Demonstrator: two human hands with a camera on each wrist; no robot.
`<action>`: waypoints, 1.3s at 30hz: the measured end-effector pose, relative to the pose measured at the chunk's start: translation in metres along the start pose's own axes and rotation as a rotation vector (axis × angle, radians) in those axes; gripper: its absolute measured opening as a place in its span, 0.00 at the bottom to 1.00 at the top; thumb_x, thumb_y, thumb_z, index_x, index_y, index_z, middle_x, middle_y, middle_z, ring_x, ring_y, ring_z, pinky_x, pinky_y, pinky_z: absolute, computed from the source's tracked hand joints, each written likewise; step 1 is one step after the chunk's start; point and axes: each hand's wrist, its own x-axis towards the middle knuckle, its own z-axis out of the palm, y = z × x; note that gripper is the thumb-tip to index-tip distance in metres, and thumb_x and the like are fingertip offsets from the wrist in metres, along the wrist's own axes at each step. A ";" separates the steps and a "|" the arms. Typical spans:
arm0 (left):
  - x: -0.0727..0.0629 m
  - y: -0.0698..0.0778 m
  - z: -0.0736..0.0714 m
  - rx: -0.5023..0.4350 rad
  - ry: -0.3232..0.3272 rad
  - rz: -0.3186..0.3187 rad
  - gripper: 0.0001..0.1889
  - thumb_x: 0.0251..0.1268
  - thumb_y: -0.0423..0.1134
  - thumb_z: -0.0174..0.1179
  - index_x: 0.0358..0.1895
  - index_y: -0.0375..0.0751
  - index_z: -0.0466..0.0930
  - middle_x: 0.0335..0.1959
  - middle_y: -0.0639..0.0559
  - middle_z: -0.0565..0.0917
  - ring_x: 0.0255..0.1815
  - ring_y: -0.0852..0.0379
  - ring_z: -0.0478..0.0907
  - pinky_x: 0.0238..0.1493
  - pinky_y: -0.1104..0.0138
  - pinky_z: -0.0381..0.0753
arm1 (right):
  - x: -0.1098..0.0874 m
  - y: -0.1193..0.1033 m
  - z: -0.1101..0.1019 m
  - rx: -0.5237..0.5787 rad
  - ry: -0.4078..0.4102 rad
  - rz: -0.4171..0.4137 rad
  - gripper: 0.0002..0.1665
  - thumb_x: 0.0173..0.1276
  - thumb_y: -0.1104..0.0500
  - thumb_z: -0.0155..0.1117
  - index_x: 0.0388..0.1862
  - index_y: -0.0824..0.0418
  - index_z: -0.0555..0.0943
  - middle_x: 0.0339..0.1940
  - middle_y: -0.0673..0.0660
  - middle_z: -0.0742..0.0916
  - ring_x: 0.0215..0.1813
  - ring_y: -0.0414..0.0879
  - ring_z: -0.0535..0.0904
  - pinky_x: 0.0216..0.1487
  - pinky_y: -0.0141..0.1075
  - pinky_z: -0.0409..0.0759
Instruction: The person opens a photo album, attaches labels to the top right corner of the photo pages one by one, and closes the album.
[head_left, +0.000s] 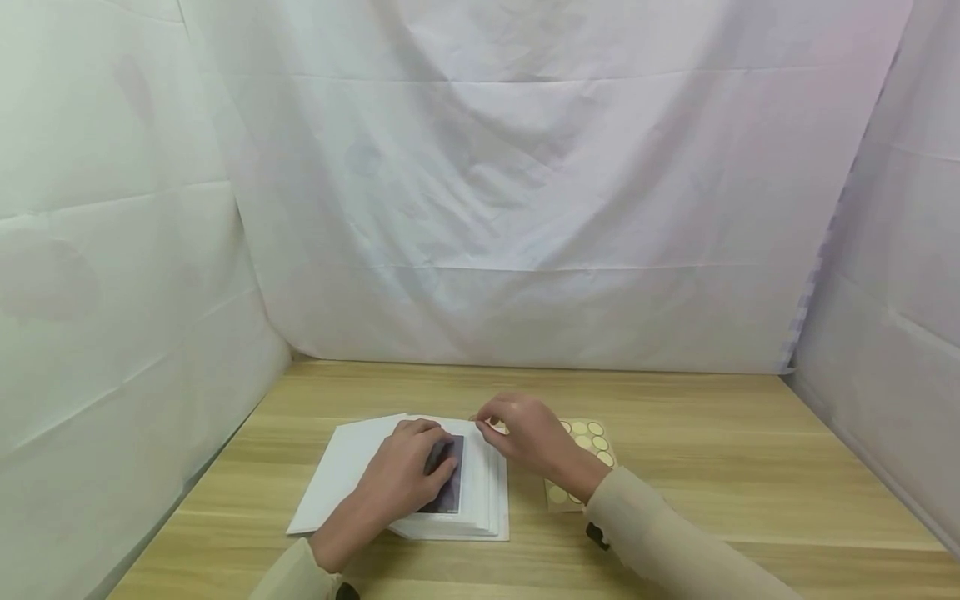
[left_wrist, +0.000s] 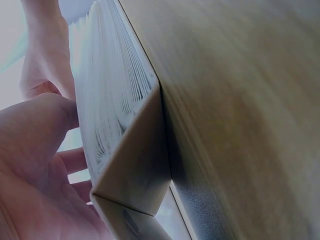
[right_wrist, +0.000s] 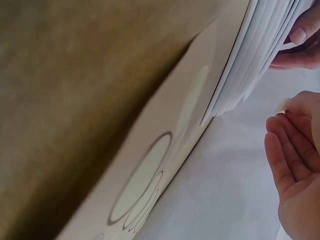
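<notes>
A thick white photo album [head_left: 345, 467] lies spread on the table, its stacked pages toward the right. My left hand [head_left: 408, 467] rests on the top page, over a dark photo [head_left: 452, 492] that it partly covers. In the left wrist view, the left thumb [left_wrist: 40, 117] lies beside the page edges [left_wrist: 115, 70]. Above the album's far right corner, my right hand [head_left: 528, 433] pinches a small pale sticker [right_wrist: 282, 105] between thumb and forefinger. Under the right forearm lies a sheet of round yellow stickers [head_left: 558, 497], partly hidden by the wrist.
The wooden table [head_left: 720, 467] extends to the right and in front of the album. White cloth [head_left: 510, 183] hangs behind the table and along both sides. The sticker sheet lies just right of the album, its near edge slightly raised in the right wrist view.
</notes>
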 end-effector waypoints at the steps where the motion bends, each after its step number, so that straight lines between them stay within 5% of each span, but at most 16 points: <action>1: 0.000 0.000 0.000 0.001 -0.003 0.000 0.14 0.67 0.43 0.76 0.50 0.42 0.91 0.55 0.44 0.90 0.61 0.41 0.84 0.60 0.45 0.88 | 0.001 0.000 0.001 -0.003 -0.011 0.000 0.04 0.71 0.60 0.77 0.43 0.55 0.92 0.39 0.48 0.94 0.39 0.42 0.90 0.42 0.33 0.90; 15: 0.000 -0.003 0.000 -0.002 -0.025 0.042 0.16 0.67 0.44 0.76 0.53 0.40 0.91 0.57 0.42 0.90 0.63 0.40 0.84 0.63 0.44 0.87 | 0.015 0.005 0.005 -0.014 -0.238 0.064 0.05 0.76 0.58 0.74 0.45 0.56 0.93 0.40 0.49 0.94 0.42 0.42 0.90 0.44 0.32 0.89; 39: -0.002 -0.003 -0.004 0.012 -0.023 0.062 0.17 0.67 0.44 0.76 0.55 0.41 0.91 0.57 0.43 0.90 0.64 0.39 0.83 0.62 0.43 0.87 | 0.022 -0.002 0.019 0.013 -0.305 0.087 0.07 0.78 0.56 0.72 0.48 0.55 0.94 0.45 0.50 0.95 0.46 0.41 0.90 0.47 0.35 0.90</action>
